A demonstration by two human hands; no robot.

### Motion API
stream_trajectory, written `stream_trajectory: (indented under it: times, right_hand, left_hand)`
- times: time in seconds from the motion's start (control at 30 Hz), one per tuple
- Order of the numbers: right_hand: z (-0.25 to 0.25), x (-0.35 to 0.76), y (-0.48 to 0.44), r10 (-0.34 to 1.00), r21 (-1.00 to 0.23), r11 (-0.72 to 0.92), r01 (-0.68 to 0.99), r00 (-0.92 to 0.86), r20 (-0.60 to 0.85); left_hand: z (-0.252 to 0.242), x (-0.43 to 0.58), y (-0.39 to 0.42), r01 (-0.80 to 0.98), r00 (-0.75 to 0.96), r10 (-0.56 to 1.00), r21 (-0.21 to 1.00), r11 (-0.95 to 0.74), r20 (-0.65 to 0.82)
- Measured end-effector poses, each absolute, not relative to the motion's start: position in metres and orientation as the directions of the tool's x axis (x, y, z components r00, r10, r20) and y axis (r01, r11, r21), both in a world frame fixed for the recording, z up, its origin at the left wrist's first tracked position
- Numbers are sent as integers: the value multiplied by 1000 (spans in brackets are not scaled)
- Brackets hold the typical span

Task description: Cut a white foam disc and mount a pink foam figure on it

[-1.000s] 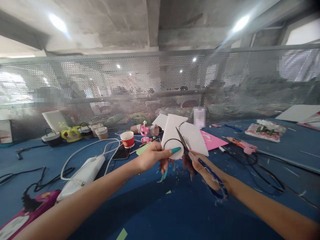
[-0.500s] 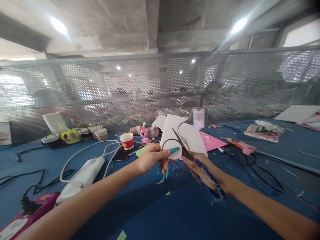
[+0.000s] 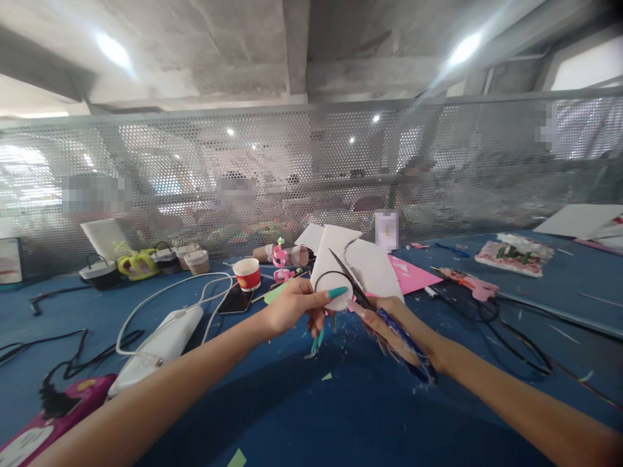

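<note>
My left hand (image 3: 296,308) pinches a white sheet of foam board (image 3: 335,259) held upright over the blue table, thumb across a black circle drawn on it. My right hand (image 3: 389,327) grips blue-handled scissors (image 3: 374,311), whose blades are open and set into the sheet along the drawn circle. A cut runs down from the sheet's top edge. White scraps lie on the table under both hands.
On the blue table (image 3: 311,415) lie a pink sheet (image 3: 413,274), a pink glue gun (image 3: 467,280) with black cable, a red paper cup (image 3: 248,272), a phone (image 3: 234,299), a white power strip (image 3: 156,347) and small baskets (image 3: 141,261). A perforated metal screen (image 3: 311,168) stands behind.
The scissors have worked further along the drawn circle, blades tilting lower to the left. My left hand has turned the sheet slightly. Both hands sit a little lower and left.
</note>
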State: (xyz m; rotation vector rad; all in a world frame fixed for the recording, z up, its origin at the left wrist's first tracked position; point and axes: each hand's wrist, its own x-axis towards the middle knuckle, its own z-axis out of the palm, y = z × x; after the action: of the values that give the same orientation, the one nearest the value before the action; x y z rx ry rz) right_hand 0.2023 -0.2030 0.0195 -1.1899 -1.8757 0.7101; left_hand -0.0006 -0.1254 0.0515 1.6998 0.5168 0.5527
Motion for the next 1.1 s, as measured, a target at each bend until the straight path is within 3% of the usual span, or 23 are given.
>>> stream_trajectory:
  times: [0.47, 0.77, 0.97, 1.1]
  right_hand:
    - [19, 196, -205, 878, -704, 461, 540, -165, 449]
    - [17, 195, -204, 891, -730, 435, 526, -134, 434]
    - [9, 188, -207, 911, -835, 401, 377, -71, 405]
    - [3, 192, -206, 934, -900, 355, 251, -131, 332]
  left_hand:
    - [43, 8, -135, -64, 764, 635, 992, -107, 118]
    - [42, 8, -131, -58, 749, 650, 990, -129, 128]
    - [35, 14, -139, -147, 663, 725, 982, -117, 185]
    - [38, 12, -138, -120, 660, 725, 980, -156, 196]
